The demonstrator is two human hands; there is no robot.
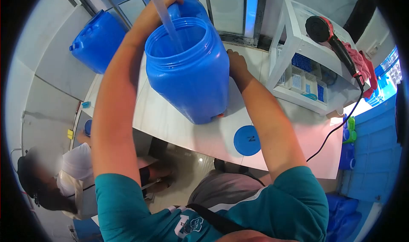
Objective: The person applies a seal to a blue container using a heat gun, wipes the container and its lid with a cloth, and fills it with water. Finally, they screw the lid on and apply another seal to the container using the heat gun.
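Note:
A large blue container (189, 80) with a wide open mouth stands on the white counter. A whitish tube (164, 14) runs down into its mouth. My left hand (164, 7) is at the container's handle at the far side, fingers bent over it. My right hand (237, 63) rests against the container's right side; its fingers are partly hidden behind it, and whether they grip anything does not show. A round blue lid (247, 140) lies flat on the counter, between the container and my right forearm.
Another blue container (99, 41) stands at the back left. A white shelf unit (306, 67) on the right bears a black and red corded device (319, 28) and a pink cloth. A person (64, 178) sits at lower left. The counter's front edge (170, 142) is near me.

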